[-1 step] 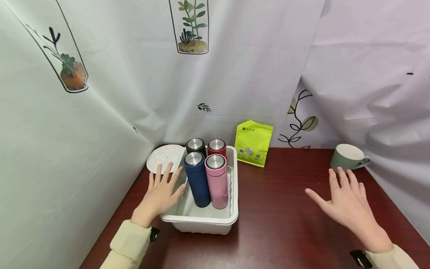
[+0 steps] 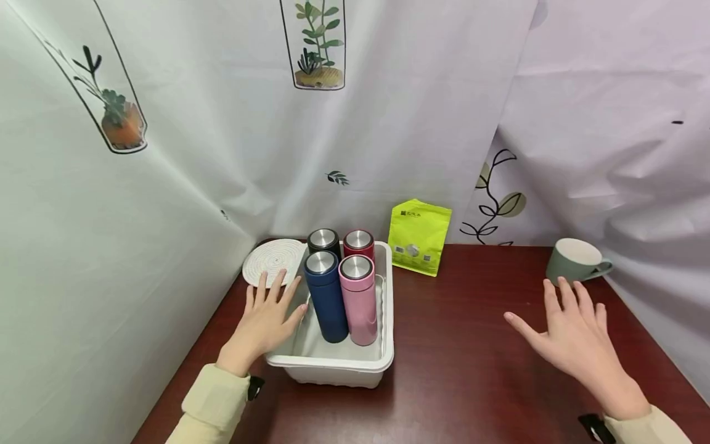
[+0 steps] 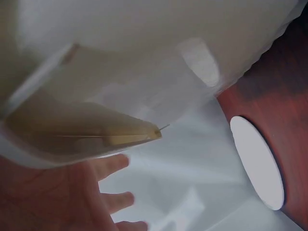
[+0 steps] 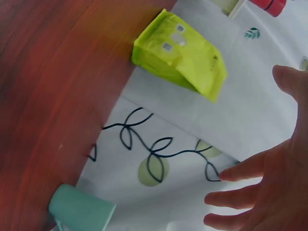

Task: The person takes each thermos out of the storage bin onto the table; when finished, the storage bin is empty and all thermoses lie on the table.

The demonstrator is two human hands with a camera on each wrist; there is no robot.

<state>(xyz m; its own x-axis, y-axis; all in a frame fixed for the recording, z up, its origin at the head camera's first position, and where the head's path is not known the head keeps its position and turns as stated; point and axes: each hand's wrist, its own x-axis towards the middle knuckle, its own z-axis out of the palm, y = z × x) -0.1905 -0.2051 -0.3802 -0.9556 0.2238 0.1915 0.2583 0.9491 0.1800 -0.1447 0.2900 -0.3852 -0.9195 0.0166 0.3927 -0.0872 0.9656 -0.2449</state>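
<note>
My left hand (image 2: 261,327), its fingers spread, hovers over the left side of a white plastic bin (image 2: 333,364). It holds nothing; whether it touches the rim I cannot tell. Upright inside the bin stand a blue thermos (image 2: 327,308), a pink thermos (image 2: 360,308), a black thermos (image 2: 323,238) and a red thermos (image 2: 359,240), all with silver-topped lids. The lower parts of the back pair are hidden. Far to the right, my right hand (image 2: 579,339) is spread and holds nothing above the table, just in front of a green mug (image 2: 570,266).
A round white woven mat (image 2: 266,256) lies behind the left hand, beside the bin. Right of the bin, a bright yellow-green pouch (image 2: 418,237) stands against the patterned curtain (image 2: 388,123). The dark red tabletop (image 2: 455,345) stretches between the bin and the right hand.
</note>
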